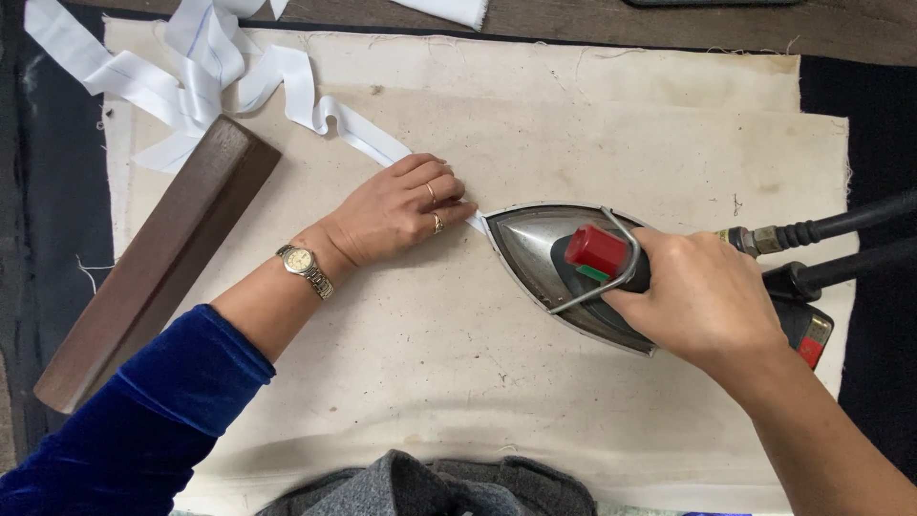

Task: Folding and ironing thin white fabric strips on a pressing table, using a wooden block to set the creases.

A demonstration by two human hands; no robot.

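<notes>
A cream pressing cloth [535,382] covers the table, giving a padded surface for ironing. A dark wooden block [158,258] lies diagonally at its left edge. The right hand [702,301] is closed around the handle of a metal steam iron [535,253], its tip aimed left along a white fabric strip [287,81]. The left hand [401,210] presses flat, fingers extended, on the strip just ahead of the tip — apparently keeping it taut and folded.

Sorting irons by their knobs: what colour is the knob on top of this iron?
Red, clearest in the head view: the knob sits atop the iron, ahead of the right hand.
</notes>
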